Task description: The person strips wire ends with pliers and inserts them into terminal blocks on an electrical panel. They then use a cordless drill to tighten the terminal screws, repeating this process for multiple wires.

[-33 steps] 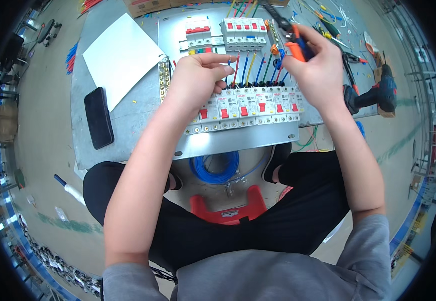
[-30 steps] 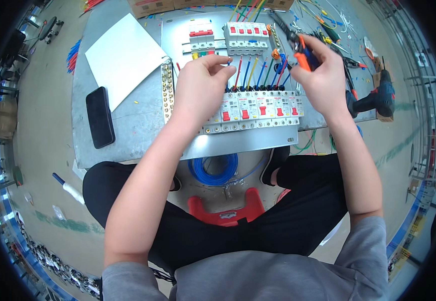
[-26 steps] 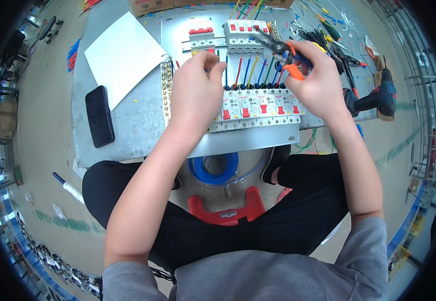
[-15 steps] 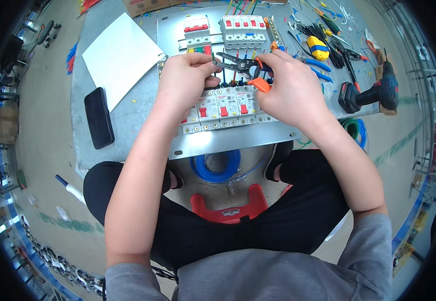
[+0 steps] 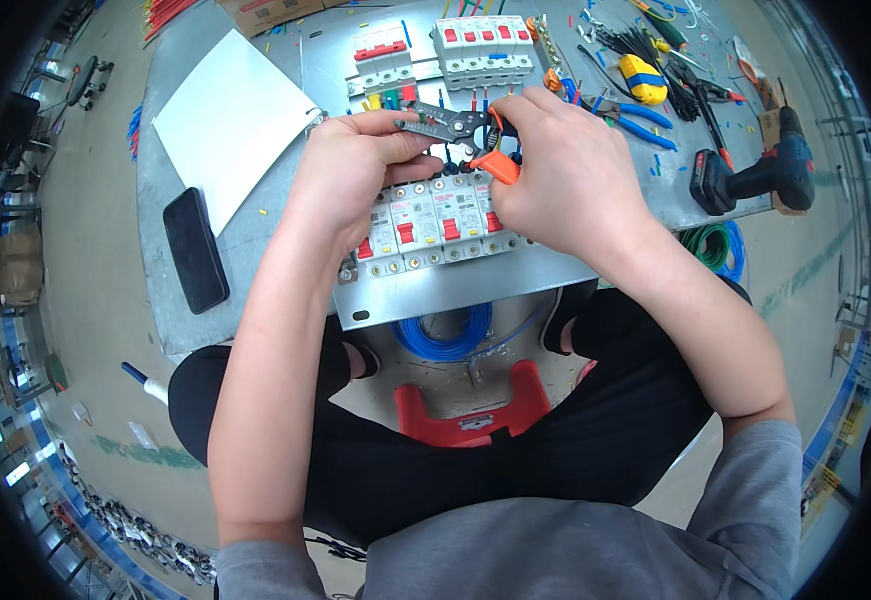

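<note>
My right hand [image 5: 575,170] grips a pair of wire strippers [image 5: 460,126] with dark jaws and orange handles. The jaws point left and lie against the fingertips of my left hand [image 5: 353,165]. Those fingers are pinched together; what they hold is hidden behind the fingers and jaws. Just below both hands sits a front row of white circuit breakers [image 5: 430,222] with red switches, fixed on a metal plate [image 5: 465,290]. Short dark wires rise from the row's far side, partly covered by the strippers.
Behind stand a breaker with a red bar [image 5: 383,58] and another breaker row [image 5: 483,50]. Left lie white paper [image 5: 240,125] and a phone [image 5: 195,250]. Right are blue-handled pliers [image 5: 645,125], a yellow tape measure [image 5: 643,80] and a cordless drill [image 5: 755,180]. Blue wire [image 5: 445,340] lies coiled below.
The strippers have moved slightly left, and their jaws now overlap my left fingertips. My left hand stays pinched. The whole view has shifted a little.
</note>
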The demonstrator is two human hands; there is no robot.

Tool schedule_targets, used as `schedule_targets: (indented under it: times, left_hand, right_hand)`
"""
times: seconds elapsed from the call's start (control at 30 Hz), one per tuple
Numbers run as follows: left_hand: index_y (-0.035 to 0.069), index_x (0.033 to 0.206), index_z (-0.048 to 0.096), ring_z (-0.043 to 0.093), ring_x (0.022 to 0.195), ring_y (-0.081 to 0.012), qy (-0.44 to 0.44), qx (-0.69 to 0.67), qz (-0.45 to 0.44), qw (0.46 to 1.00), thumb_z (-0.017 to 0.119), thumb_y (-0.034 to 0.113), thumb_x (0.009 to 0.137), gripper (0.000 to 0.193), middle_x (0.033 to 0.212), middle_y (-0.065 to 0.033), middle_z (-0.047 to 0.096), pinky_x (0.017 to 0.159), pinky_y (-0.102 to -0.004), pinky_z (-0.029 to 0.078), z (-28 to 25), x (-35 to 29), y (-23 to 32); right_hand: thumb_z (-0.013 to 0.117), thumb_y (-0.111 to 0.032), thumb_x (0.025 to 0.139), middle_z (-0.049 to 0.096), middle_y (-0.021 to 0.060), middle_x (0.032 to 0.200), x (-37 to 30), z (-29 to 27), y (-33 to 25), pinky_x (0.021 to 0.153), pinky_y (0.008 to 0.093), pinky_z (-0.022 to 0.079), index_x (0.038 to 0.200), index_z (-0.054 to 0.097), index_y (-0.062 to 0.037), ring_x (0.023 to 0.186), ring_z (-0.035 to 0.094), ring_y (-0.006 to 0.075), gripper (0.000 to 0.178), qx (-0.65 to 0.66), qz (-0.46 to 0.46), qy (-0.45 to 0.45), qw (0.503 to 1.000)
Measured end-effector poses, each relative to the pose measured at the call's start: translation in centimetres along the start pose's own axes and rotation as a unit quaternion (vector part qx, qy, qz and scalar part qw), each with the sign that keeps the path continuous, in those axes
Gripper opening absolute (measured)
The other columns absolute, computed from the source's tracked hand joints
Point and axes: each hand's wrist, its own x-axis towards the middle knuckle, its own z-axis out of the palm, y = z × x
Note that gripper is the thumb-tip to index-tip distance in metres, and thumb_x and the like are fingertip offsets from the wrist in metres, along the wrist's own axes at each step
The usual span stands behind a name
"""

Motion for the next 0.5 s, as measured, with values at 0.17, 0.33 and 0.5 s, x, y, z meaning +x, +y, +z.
schedule_targets:
  times: [0.17, 0.33, 0.5]
  left_hand:
    - [-0.005, 0.119, 0.077, 0.079, 0.085, -0.0155, -0.009, 0.030, -0.008, 0.999, 0.068, 0.000, 0.103, 0.019, 0.103, -0.0135, 0.081, 0.083, -0.0271, 0.065, 0.08, -0.01, 0.43]
    - [-0.005, 0.121, 0.076, 0.078, 0.083, -0.0151, -0.012, 0.025, 0.001, 1.000, 0.068, 0.000, 0.103, 0.021, 0.100, -0.0142, 0.081, 0.080, -0.0259, 0.064, -0.11, 0.06, 0.17]
    - [-0.005, 0.126, 0.073, 0.076, 0.078, -0.0141, -0.004, 0.028, 0.004, 1.000, 0.068, 0.000, 0.103, 0.025, 0.097, -0.0151, 0.080, 0.076, -0.0249, 0.062, 0.09, 0.00, 0.26]
  right_hand:
    - [0.080, -0.017, 0.079, 0.074, 0.0166, 0.105, 0.20, 0.56, 0.12, 0.079, 0.0485, 0.063, 0.107, 0.071, -0.0004, 0.096, 0.077, 0.0374, 0.033, 0.006, -0.008, 0.014, 1.000]
    - [0.077, -0.016, 0.078, 0.074, 0.0170, 0.105, 0.32, 0.46, 0.12, 0.080, 0.0490, 0.063, 0.106, 0.071, 0.0002, 0.096, 0.077, 0.0382, 0.032, 0.007, -0.008, 0.006, 1.000]
    - [0.077, -0.016, 0.078, 0.073, 0.0177, 0.103, 0.39, 0.38, 0.33, 0.082, 0.0485, 0.063, 0.106, 0.071, 0.0007, 0.097, 0.076, 0.0387, 0.033, 0.016, -0.018, 0.008, 1.000]
